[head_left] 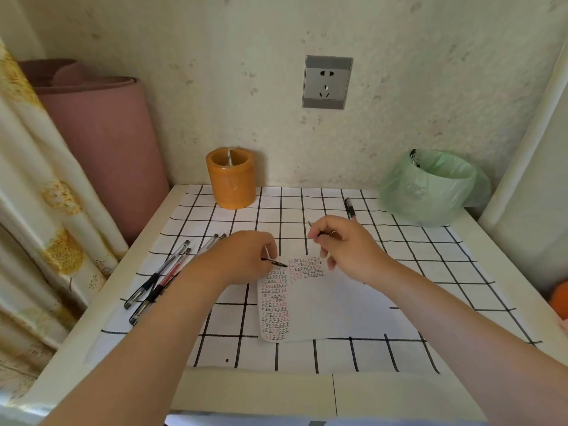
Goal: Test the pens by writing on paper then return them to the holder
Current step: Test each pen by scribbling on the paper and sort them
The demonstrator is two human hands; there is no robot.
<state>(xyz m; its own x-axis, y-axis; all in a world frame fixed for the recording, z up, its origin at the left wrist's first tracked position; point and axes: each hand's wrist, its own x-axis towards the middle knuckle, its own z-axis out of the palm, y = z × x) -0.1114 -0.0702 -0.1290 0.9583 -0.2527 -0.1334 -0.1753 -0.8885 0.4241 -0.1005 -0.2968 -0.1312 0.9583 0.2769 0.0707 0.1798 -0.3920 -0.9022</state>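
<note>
My left hand [246,256] pinches a dark pen [276,262], its tip over the top left corner of the written-on paper [338,305]. My right hand [341,244] curls round a second thin pen [316,232] beside it. More loose pens [159,278] lie left on the checked cloth [399,272]. The orange holder [232,179] stands by the wall.

Head view, looking forward-down, close over table [307,392].
</note>
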